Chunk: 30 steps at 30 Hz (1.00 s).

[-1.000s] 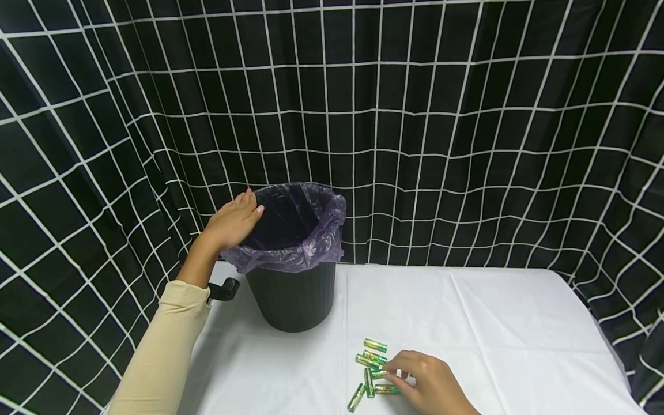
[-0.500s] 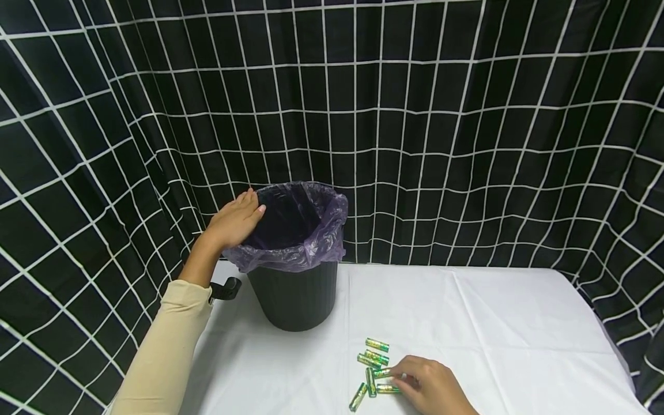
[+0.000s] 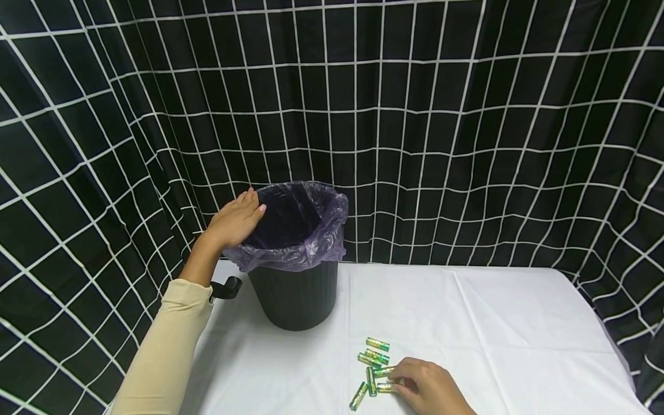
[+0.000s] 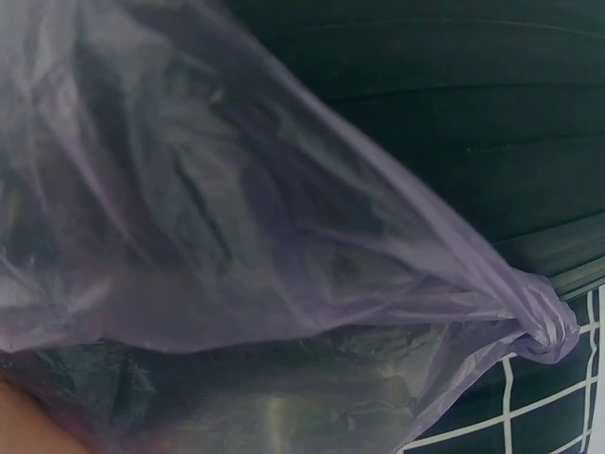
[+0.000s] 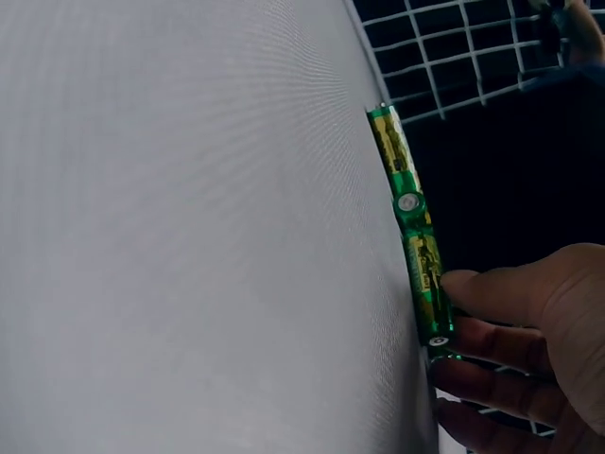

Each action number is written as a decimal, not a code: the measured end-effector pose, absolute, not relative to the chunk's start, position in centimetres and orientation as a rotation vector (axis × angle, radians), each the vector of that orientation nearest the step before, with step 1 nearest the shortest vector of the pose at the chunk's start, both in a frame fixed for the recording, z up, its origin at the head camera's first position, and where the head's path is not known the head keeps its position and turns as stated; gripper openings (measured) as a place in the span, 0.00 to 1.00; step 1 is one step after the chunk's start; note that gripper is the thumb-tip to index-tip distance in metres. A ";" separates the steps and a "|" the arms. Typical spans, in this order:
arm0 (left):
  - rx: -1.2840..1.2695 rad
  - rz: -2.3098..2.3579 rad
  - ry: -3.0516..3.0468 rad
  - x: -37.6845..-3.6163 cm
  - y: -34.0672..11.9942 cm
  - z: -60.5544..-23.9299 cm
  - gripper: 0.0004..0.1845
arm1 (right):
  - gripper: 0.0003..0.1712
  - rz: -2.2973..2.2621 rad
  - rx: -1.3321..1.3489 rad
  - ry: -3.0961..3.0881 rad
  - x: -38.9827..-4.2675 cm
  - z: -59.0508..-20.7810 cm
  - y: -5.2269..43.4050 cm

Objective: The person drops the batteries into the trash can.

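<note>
My left hand (image 3: 233, 222) rests on the left rim of a dark trash bin (image 3: 297, 300), its fingers extended. A purple plastic bag (image 3: 325, 239) lines the bin and folds down over the rim. In the left wrist view the bag (image 4: 227, 227) covers much of the picture, with a bit of the hand (image 4: 33, 426) at the lower left corner. Several green and gold batteries (image 3: 377, 344) lie loosely grouped on the table. At their right side my right hand (image 3: 427, 385) pinches a battery (image 5: 427, 274), thumb on its side and fingers curled at its near end.
The table has a white cloth (image 3: 441, 311) with fold creases. Black curtains with a white grid (image 3: 404, 138) hang behind and on both sides. A black wrist strap with a camera (image 3: 226, 288) sits on the left wrist, near the bin.
The right thumb and fingers have shifted slightly toward the near edge among the batteries, and one battery beside them has turned a little. My left hand and the bin have stayed put.
</note>
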<state>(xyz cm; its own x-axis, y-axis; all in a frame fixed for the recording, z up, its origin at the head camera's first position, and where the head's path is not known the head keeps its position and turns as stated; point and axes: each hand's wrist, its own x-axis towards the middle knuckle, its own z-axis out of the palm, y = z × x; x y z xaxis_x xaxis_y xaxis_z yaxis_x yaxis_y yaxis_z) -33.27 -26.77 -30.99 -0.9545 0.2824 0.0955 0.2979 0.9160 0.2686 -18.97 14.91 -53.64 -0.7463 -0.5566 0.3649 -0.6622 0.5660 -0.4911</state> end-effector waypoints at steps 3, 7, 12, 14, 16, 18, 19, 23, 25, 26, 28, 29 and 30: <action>-0.459 -0.436 -3.026 -33.3 -26.8 -31.0 0.36 | 0.09 0.950 1.011 -2.686 -18.9 -53.5 14.8; -0.454 -0.428 -3.034 -33.4 -26.9 -31.1 0.35 | 0.09 0.976 0.978 -2.756 -18.8 -53.3 14.6; -0.442 -0.414 -3.037 -33.4 -26.8 -31.1 0.35 | 0.10 0.951 0.979 -2.774 -18.8 -53.4 14.5; -0.436 -0.408 -3.037 -33.4 -26.7 -31.0 0.35 | 0.10 0.936 0.980 -2.783 -18.8 -53.3 14.6; -0.435 -0.408 -3.038 -33.4 -26.7 -30.9 0.35 | 0.11 0.926 0.978 -2.798 -18.7 -53.2 14.6; -0.437 -0.411 -3.037 -33.4 -26.7 -30.9 0.35 | 0.11 0.919 0.977 -2.821 -18.7 -53.1 14.7; -0.438 -0.412 -3.036 -33.4 -26.7 -30.9 0.35 | 0.11 0.913 0.976 -2.834 -18.7 -53.0 14.7; -0.436 -0.407 -3.039 -33.4 -26.7 -30.9 0.36 | 0.12 0.895 0.975 -2.884 -18.6 -52.7 14.7; -0.435 -0.404 -3.043 -33.4 -26.7 -30.9 0.36 | 0.13 0.901 0.979 -2.903 -18.6 -52.6 14.7; -0.434 -0.408 -3.046 -33.4 -26.7 -30.9 0.36 | 0.13 0.907 0.982 -2.909 -18.6 -52.5 14.7; -0.433 -0.421 -3.048 -33.3 -26.7 -30.9 0.36 | 0.13 0.919 0.983 -2.924 -18.5 -52.5 14.7; -0.433 -0.426 -3.049 -33.3 -26.7 -30.8 0.36 | 0.13 0.924 0.982 -2.930 -18.5 -52.4 14.7; -0.434 -0.429 -3.050 -33.3 -26.7 -30.8 0.36 | 0.12 0.925 0.984 -2.935 -18.6 -52.4 14.7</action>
